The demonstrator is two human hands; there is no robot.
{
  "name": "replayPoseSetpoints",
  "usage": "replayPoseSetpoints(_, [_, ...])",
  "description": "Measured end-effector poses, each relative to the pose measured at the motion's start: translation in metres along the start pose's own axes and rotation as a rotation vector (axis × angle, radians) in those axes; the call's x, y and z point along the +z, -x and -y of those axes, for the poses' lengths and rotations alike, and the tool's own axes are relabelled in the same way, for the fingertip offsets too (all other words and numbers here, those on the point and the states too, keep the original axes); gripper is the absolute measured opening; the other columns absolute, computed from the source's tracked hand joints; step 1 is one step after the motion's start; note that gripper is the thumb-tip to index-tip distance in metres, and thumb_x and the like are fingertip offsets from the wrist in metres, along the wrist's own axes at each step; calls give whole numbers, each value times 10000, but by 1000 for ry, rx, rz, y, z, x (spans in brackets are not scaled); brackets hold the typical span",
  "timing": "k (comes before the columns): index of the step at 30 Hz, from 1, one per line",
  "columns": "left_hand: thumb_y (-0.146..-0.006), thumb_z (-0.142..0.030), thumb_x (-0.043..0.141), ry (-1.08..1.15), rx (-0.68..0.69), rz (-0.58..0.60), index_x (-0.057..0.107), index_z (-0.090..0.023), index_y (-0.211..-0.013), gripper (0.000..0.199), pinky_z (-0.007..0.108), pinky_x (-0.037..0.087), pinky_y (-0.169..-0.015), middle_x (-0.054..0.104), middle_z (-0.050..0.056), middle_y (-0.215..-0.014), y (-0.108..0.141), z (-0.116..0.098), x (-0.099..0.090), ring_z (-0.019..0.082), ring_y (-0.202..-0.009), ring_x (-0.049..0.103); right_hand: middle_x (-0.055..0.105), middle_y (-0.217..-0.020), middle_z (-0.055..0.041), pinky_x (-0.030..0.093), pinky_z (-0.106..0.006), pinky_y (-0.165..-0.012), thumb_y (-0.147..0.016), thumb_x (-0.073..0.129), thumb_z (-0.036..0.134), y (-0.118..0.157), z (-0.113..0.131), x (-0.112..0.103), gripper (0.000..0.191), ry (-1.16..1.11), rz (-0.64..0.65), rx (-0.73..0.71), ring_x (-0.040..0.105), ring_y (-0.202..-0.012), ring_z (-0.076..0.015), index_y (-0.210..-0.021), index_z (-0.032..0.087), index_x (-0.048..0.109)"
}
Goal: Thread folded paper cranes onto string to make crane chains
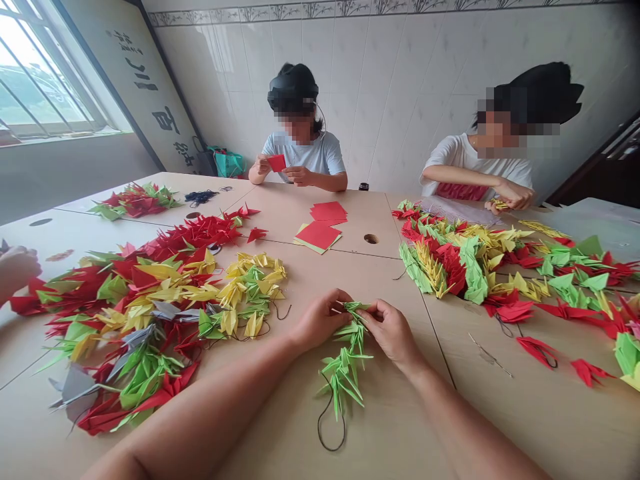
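Note:
A string of green folded paper pieces (343, 373) hangs and lies below my hands near the middle front of the table, with a dark cord loop (332, 433) at its lower end. My left hand (323, 319) pinches the upper end of the string from the left. From the right, my right hand (393, 330) grips the same green end between thumb and fingers. The two hands are close together, a short stretch of green paper between them.
Red, yellow, green and grey folded paper (145, 287) is heaped at left, and more (465, 267) at right. Red paper squares (320, 235) lie ahead. Two people sit across the table (280, 207). Another person's hand (17, 270) shows at far left. A thin tool (490, 355) lies right.

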State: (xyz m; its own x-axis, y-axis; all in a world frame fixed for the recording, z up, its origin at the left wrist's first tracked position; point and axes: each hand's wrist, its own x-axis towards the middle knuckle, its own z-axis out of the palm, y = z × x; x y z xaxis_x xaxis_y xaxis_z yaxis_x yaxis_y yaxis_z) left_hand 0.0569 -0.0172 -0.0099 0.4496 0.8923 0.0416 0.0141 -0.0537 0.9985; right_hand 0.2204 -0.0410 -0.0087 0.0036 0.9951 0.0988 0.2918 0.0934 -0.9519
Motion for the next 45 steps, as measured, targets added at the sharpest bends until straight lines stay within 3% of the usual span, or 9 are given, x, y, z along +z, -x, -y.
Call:
replayPoseSetpoints(6, [-758,-286,605,-92,17,-46,529,-175,-801,141,177,360,-494,551,-36,-637,0,-4,0,71,-534,477,573,-598,7,421,-261,-538,-741,625,461,0,0,-1,279,-1,11,-17,502,-577,-156,-653,201,573])
replayPoseSetpoints(12, [-734,-293,624,-44,12,-141,521,-174,-768,161,172,348,-488,541,-35,-635,-2,-6,-1,73,-542,475,609,-652,-17,471,-282,-593,-824,497,535,1,4,-1,353,-74,38,-45,565,-642,-184,-705,211,572])
replayPoseSetpoints(17, [-741,-278,592,-62,-9,-219,499,-173,-778,145,163,344,-464,522,-39,-630,-2,-9,0,68,-519,460,657,-922,-82,513,-323,-727,-816,521,542,3,4,1,408,-146,67,-30,632,-830,-209,-1021,191,547])
replayPoseSetpoints(22, [-703,-202,575,-141,11,-317,496,-186,-758,98,159,368,-483,519,-42,-641,-1,-11,2,73,-544,459,540,-1164,-109,539,-340,-714,-745,643,486,8,6,4,534,-207,119,1,631,-872,-199,-1171,231,444])
replayPoseSetpoints(26, [-701,-189,560,-163,63,-318,494,-196,-763,90,172,412,-542,516,-39,-687,0,-7,4,85,-607,489,562,-1088,-77,546,-335,-708,-740,658,414,10,8,7,544,-217,121,-9,626,-877,-195,-1191,246,405])
replayPoseSetpoints(29, [-712,-195,556,-188,116,-318,501,-196,-771,81,183,433,-588,519,-35,-731,0,-5,5,92,-655,501,607,-978,-44,533,-324,-723,-756,630,337,9,6,9,466,-161,81,-32,623,-834,-182,-1166,248,427])
replayPoseSetpoints(32, [-712,-204,568,-184,127,-329,495,-193,-763,90,189,434,-598,514,-35,-724,-1,-5,5,96,-664,493,630,-987,-50,523,-319,-734,-768,593,289,7,3,9,402,-148,39,-25,623,-856,-187,-1143,245,454])
replayPoseSetpoints(37, [-714,-211,583,-166,104,-346,486,-187,-743,105,191,428,-600,504,-29,-721,-1,-11,4,104,-683,488,636,-1025,-65,497,-337,-802,-759,612,305,6,2,8,329,-174,26,1,613,-937,-203,-1056,231,492])
replayPoseSetpoints(45, [-704,-138,546,-175,160,-381,574,-180,-793,103,214,448,-669,555,24,-847,-2,-11,1,141,-802,540,612,-886,-47,476,-288,-668,-741,638,367,5,5,6,290,-215,43,23,580,-802,-186,-955,200,534])
